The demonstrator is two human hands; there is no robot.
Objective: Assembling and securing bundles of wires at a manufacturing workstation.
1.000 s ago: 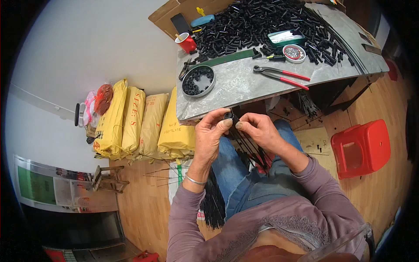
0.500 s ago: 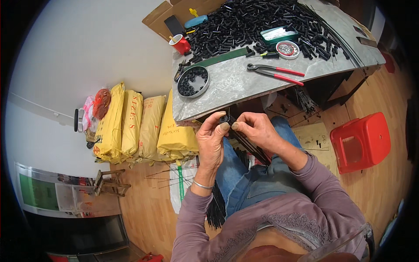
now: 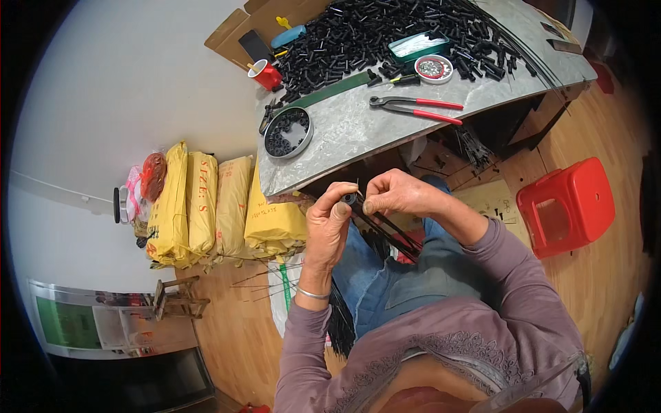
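Note:
Just off the table's near edge, above my lap, my left hand [image 3: 326, 227] pinches a small black tubular part [image 3: 351, 199] between thumb and fingers. A round end with a hole faces up. Close beside it, on the right, my right hand [image 3: 403, 195] is closed in a pinch, thumb against forefinger; what lies between those fingertips is too small to make out. Long thin black rods [image 3: 398, 237] slant from below the hands toward my lap. Where they meet the black part is partly hidden.
A grey table [image 3: 344, 138] bears a heap of black tubular parts [image 3: 358, 41], a round tin [image 3: 289, 132] of black rings, red-handled pincers [image 3: 420, 109], a small dish [image 3: 434, 69] and a red cup [image 3: 264, 74]. Yellow sacks [image 3: 203, 206] stand left; a red stool [image 3: 568, 206] stands right.
The right fingertips have drawn slightly away from the left thumb, showing more of the black part. The whole view has shifted a little, moving the table leftward in the picture.

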